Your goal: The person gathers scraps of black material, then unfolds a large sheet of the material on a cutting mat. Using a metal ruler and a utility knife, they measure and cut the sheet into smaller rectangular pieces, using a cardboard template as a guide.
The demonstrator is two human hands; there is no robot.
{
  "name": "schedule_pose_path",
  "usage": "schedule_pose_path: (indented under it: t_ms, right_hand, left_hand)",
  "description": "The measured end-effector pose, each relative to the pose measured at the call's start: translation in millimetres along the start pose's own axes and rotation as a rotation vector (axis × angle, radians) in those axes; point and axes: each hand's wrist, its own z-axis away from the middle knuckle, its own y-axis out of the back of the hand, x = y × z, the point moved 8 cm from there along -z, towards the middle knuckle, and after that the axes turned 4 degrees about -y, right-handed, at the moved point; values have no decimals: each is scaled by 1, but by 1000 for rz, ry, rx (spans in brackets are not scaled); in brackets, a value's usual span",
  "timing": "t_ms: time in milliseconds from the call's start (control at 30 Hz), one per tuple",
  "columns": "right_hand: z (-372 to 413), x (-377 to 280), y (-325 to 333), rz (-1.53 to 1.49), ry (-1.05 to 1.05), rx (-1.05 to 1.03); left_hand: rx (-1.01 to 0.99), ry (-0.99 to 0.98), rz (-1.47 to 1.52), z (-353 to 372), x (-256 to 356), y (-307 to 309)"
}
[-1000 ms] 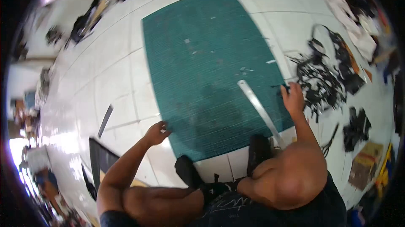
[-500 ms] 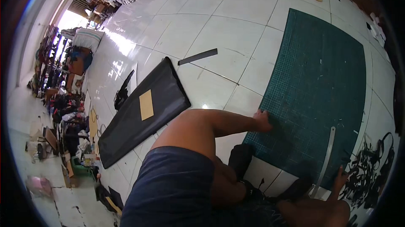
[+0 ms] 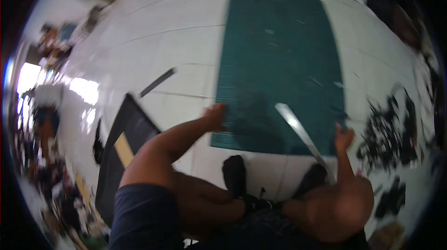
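My left hand (image 3: 215, 116) is at the left edge of a green cutting mat (image 3: 274, 64) on the floor; its fingers are smeared by motion. By the mat's right edge is my right hand (image 3: 344, 137), its fingers blurred too. Just beyond those fingertips lies a small dark thing (image 3: 341, 116) whose kind I cannot make out. Between my hands, a metal ruler (image 3: 298, 126) lies slanted across the mat's near edge, its lower end by my right foot. Small pale scraps (image 3: 315, 81) dot the mat.
A black folded sheet (image 3: 109, 175) with a tan rectangular piece (image 3: 124, 150) lies at left, a dark strip (image 3: 158, 81) beyond it. Black scraps (image 3: 389, 131) heap up at right. My feet (image 3: 234, 173) stand at the mat's near edge. Cluttered goods line the left wall.
My view has swung right, so the mat now sits nearer the middle and looks more upright. The ruler leans the other way in view. Both hands stay near the mat's sides.
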Motion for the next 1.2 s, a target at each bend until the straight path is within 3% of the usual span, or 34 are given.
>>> schedule_pose_path:
  t_ms: [67,133,167,200,233,300,333,400,433,467,600,700,800,867,900,933,1000,1067,1133,1167,1200]
  right_hand:
    - [11,-38,5,31,-96,-211]
    - [24,-75,17,-12,-79,-290]
    - [28,-81,20,-48,130,-77]
    - [45,-104,46,-100,233,-25]
    - [62,-111,46,-243,327,-64]
    - [108,-113,35,-466,452,-303]
    - [138,-116,32,-433,643,-280]
    - [174,-132,38,-193,708,-519]
    - [171,-132,36,-145,681,-548]
    - [166,-132,29,-103,670,-579]
    - [165,-136,23,-16,634,-584]
    - [171,-130,19,-129,621,-425]
    - [158,-124,32,-295,498,-451]
    - [152,-124,33,-333,564,-479]
    - [149,-119,26,-306,474,-580]
    - [149,-112,21,-297,489,-512]
    - [143,-116,24,-209,423,-615]
    - [135,-114,25,-254,541,-510]
    - [115,-89,13,-401,349,-458]
    - [97,-46,-14,-403,194,-575]
    - [97,-66,17,-331,173,-552]
  left_hand:
    - [14,4,18,-3,-31,8]
    - [-16,-17,-94,-2,-47,22]
    - [23,-57,-64,-17,-67,8]
    - [25,-23,4,-10,-63,17]
    - [66,-124,98,-16,-74,10]
    - [84,-75,166,-13,-79,14]
    - [136,-74,305,-5,-79,18]
    - [156,-68,227,7,-84,17]
    - [199,-150,214,6,-102,8]
    - [183,-42,200,11,-111,4]
    - [217,92,288,12,-173,-3]
    - [239,192,234,17,-197,14]
    - [330,183,253,30,-219,26]
    - [340,265,322,41,-226,32]
    - [358,303,353,51,-221,39]
    - [406,308,446,57,-243,29]
    - [392,341,402,70,-270,18]
    - [440,456,489,97,-272,13]
    - [522,533,566,121,-280,-6]
    - [497,616,499,136,-267,0]
    - [491,663,545,142,-285,-21]
